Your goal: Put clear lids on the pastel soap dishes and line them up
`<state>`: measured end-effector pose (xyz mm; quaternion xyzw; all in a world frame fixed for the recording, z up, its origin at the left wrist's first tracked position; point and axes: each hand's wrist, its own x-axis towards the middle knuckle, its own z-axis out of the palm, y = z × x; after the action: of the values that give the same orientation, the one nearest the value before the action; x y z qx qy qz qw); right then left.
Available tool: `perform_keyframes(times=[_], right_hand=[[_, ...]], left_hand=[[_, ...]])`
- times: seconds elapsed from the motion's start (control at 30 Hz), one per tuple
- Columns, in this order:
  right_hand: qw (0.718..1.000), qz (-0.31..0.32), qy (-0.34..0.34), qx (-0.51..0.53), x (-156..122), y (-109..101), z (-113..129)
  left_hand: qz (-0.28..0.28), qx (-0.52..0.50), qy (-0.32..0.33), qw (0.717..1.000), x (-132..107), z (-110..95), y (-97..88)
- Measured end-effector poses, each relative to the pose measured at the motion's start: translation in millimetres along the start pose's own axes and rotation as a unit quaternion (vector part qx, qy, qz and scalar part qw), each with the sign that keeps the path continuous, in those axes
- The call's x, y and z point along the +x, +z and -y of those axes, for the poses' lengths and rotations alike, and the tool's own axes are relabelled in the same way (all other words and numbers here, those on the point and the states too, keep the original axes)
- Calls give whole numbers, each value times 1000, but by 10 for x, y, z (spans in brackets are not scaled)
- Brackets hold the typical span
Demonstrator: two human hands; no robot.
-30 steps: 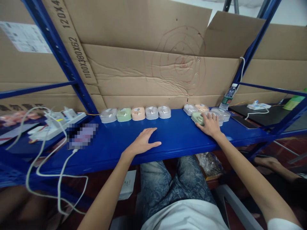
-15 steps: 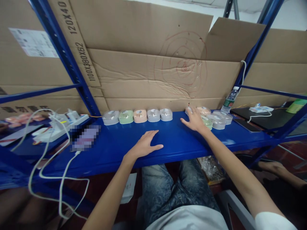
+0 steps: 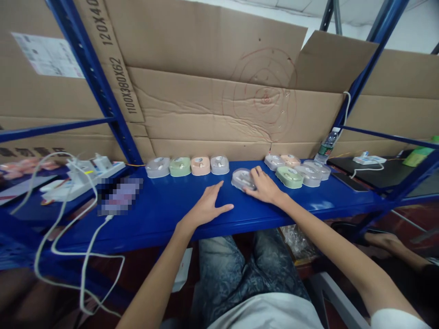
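Note:
My right hand point(image 3: 266, 186) grips the right side of a small greyish oval case with a clear lid point(image 3: 241, 177), on the blue shelf. My left hand point(image 3: 207, 204) hovers over the shelf front, left of that case, fingers stretched out, thumb apart, holding nothing. Along the cardboard at the back left stands a row of similar cases: a grey one point(image 3: 158, 167), a green one point(image 3: 180, 167), a peach one point(image 3: 200, 166) and a lavender-grey one point(image 3: 220, 165). Right of my right hand is a second group, including a green case point(image 3: 289, 177) and a grey one point(image 3: 273, 162).
A water bottle point(image 3: 327, 145) stands by the right post, with a dark phone point(image 3: 350, 181) nearby. At left lie a blurred-out phone point(image 3: 120, 196) on a white cable point(image 3: 87, 256) and a power strip point(image 3: 85, 178). Cardboard point(image 3: 192, 105) walls the back.
My right hand has moved left from the right-hand group and taken hold of a grey case. The rightmost case of the left row has left its place. My left hand has hardly moved.

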<state>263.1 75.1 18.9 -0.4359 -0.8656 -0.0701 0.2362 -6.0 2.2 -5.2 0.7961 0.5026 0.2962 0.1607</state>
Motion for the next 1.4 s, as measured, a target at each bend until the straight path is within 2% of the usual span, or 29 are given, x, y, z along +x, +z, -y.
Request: perform_keyframes(times=[0.13,0.27,0.4,0.5,0.57,0.63,0.7,0.77,0.83,0.9,0.97,1.03,1.1,1.17,1.27,1.4], right_hand=[[983,-23,-97,156,-386,-96,185],[949,17,-181,259,-387,-59,277],[932,23,-155,327,-296,-14,260],[931,-25,-103,350,-263,3,155],[948,-83,-49,303,-230,14,24],[977,-112,11,181,-185,36,-139],[993,-83,64,46,-142,75,-295],[995,-22,93,-36,-115,118,-404],[993,21,98,-64,-113,137,-446],[994,10,95,-55,-131,107,-416],[997,-42,69,-7,-165,32,-321],[995,-72,-4,75,-210,-48,-177],[983,-51,-93,148,-254,-89,-13],[970,-5,-155,185,-281,-72,136],[961,39,-174,210,-276,10,269],[950,32,-144,275,-229,55,286]], left_hand=[[-26,-9,27,999,-25,-62,-27],[4,-17,26,1000,-62,-107,-67],[9,-13,17,1000,-71,-133,-84],[14,-20,11,1000,-70,-159,-93],[14,-20,7,1000,-73,-171,-97],[14,-10,4,1000,-78,-175,-98],[18,2,2,1000,-82,-173,-96],[20,10,3,1000,-85,-169,-93],[19,14,9,1000,-85,-167,-93],[19,13,21,1000,-82,-164,-93],[21,10,30,999,-79,-158,-91],[22,8,33,999,-77,-147,-85],[21,7,36,999,-77,-130,-77],[18,6,40,999,-77,-107,-66],[14,2,39,999,-70,-68,-48],[22,-3,30,999,-56,-46,-32]])
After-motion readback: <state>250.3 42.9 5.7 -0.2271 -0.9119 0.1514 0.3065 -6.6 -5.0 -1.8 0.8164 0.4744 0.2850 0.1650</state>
